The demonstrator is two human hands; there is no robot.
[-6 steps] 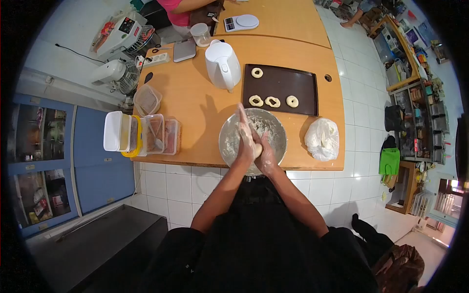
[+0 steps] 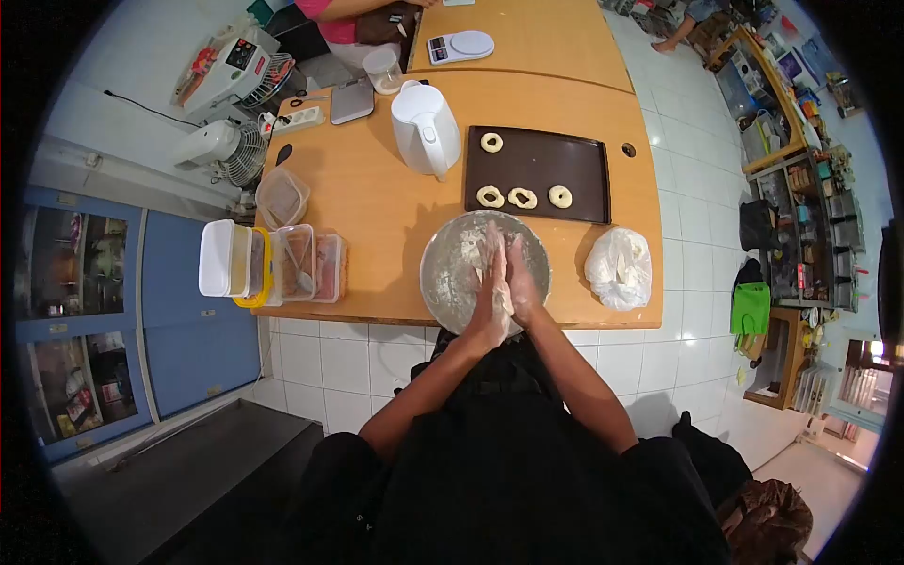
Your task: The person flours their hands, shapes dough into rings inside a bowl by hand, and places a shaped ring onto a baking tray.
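Observation:
Over a metal bowl (image 2: 440,282) dusted with flour, my two palms face each other with a small piece of dough (image 2: 507,302) pressed between them. My left hand (image 2: 492,294) has straight fingers pointing away from me, whitened with flour. My right hand (image 2: 524,288) lies against the dough from the other side, its fingers also stretched. Most of the dough is hidden by the hands. Loose flour (image 2: 471,247) lies inside the bowl. Just beyond it is a dark baking tray (image 2: 541,169) bearing several dough rings, one at the far left (image 2: 492,142) and the others along the near edge.
A white electric kettle (image 2: 424,132) stands left of the tray. To the bowl's right sits a white plastic bag (image 2: 619,268). Plastic containers (image 2: 298,250) crowd the table's left side. White and grey scales (image 2: 460,46) lie farther back, where another person's arm (image 2: 353,9) shows.
My left hand has slid back toward me against the right, and its fingertips have come lower in view. The dough between the palms is now less visible. The whole view has shifted slightly.

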